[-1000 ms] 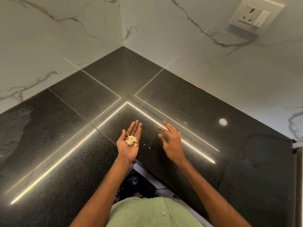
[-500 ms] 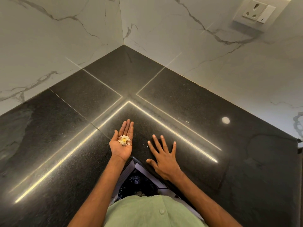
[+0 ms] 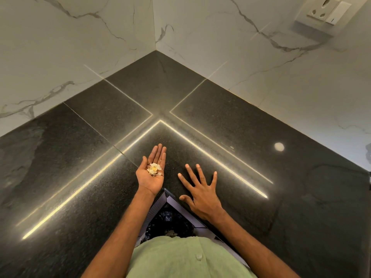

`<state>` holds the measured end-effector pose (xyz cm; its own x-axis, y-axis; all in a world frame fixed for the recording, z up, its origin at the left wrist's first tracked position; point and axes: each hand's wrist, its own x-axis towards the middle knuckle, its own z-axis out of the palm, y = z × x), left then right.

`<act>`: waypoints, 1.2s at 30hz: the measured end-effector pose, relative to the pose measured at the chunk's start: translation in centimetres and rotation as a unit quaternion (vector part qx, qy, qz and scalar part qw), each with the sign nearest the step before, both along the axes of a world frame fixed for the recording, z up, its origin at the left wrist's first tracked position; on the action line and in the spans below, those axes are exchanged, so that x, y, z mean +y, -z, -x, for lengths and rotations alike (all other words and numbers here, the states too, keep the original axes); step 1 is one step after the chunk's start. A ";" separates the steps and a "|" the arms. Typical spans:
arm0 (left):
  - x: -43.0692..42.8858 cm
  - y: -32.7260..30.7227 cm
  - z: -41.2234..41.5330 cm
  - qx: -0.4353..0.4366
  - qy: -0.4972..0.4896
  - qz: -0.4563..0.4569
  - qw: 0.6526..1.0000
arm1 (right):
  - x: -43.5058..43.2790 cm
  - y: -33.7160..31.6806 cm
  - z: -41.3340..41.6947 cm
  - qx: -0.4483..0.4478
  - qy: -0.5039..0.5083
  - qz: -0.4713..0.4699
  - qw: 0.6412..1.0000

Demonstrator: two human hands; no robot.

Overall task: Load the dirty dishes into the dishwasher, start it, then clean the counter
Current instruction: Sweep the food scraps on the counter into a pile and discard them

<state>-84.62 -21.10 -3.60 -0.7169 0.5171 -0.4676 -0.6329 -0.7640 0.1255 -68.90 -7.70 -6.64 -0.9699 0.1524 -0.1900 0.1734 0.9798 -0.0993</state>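
My left hand (image 3: 151, 173) lies palm up just over the front corner of the black granite counter (image 3: 220, 121), fingers straight. A small heap of white and yellow food scraps (image 3: 154, 169) sits in its palm. My right hand (image 3: 200, 189) rests palm down on the counter to the right of it, fingers spread flat. The two hands are a short gap apart. No dishes or dishwasher are in view.
White marble walls meet in the corner behind the counter. A wall socket (image 3: 329, 11) sits high at the right. Below the counter's inner corner, between my arms, a bin with a dark bag (image 3: 170, 221) shows. Bright light strips reflect on the granite.
My right hand has swept from the middle of the counter back toward the front edge and now lies flat. My left hand with the scraps has drawn slightly nearer to me.
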 end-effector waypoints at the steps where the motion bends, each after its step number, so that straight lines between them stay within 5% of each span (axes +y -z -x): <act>1: 0.0 0.0 0.0 0.000 0.001 0.002 1.000 | -0.1 -0.1 0.0 -0.003 0.000 -0.010 1.000; 11: -1.1 -0.1 0.1 0.000 -0.005 0.017 1.000 | 0.2 -0.7 -1.6 -0.021 -0.034 -0.070 0.997; 14: -1.4 0.0 0.2 0.003 -0.002 0.019 1.000 | 0.0 -2.3 0.1 0.052 0.044 0.109 0.992; 16: -1.2 0.1 -0.1 0.005 0.006 0.022 1.000 | -0.4 -4.5 2.4 0.130 0.128 0.279 0.943; 18: -0.7 0.3 -0.8 0.003 0.021 0.023 1.000 | -1.3 -6.4 4.9 0.219 0.134 0.327 0.909; 20: -0.1 0.1 -1.3 0.003 0.043 0.020 0.999 | -2.6 -7.5 7.1 0.239 0.101 0.310 0.915; 24: 0.7 0.0 -1.9 -0.011 0.080 0.008 0.997 | -3.8 -7.9 9.2 0.234 0.041 0.201 0.950; 29: 0.1 0.2 -1.7 -0.003 0.047 -0.003 0.999 | -1.0 -6.8 7.5 0.202 0.069 0.289 0.933; 36: -1.9 0.2 -1.8 -0.006 0.005 0.000 1.000 | 6.6 -1.4 2.3 -0.002 -0.005 0.229 0.973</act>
